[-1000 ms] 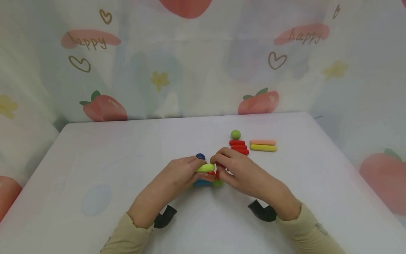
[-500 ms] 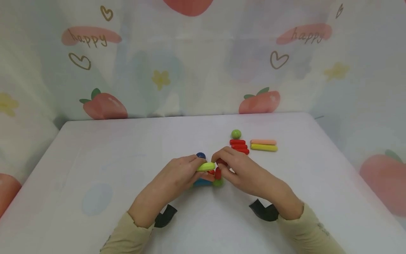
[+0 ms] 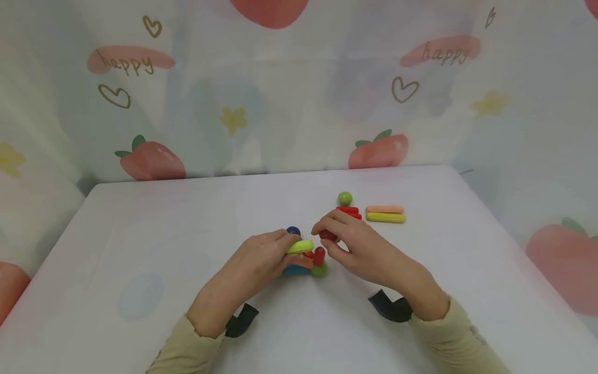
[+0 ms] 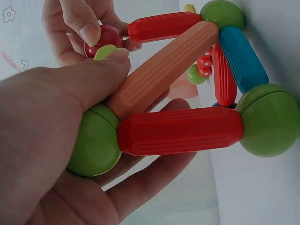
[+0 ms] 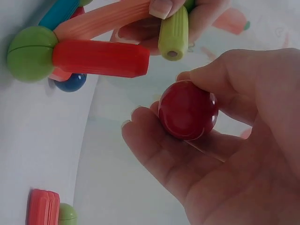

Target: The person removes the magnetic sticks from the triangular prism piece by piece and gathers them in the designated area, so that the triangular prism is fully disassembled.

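Left hand [image 3: 254,258] has thumb and fingers clamped on the upper green ball [image 4: 93,145] of the stick frame [image 4: 164,68], mid head view. My read: gripping that joint stops the frame tipping. Lime stick [image 5: 173,40] juts out by the thumb, end bare.

Right hand [image 3: 362,249] pinches the red ball [image 5: 188,110], centre of right-wrist view; fingertip hold likely leaves 1 face exposed. I see it apart from the free end of the red stick [image 5: 101,57], which rises off a lower green ball [image 5: 31,54].

Peach stick [image 3: 385,209] and yellow stick [image 3: 385,217] lie paired right of centre in head view, probably parked within reach.
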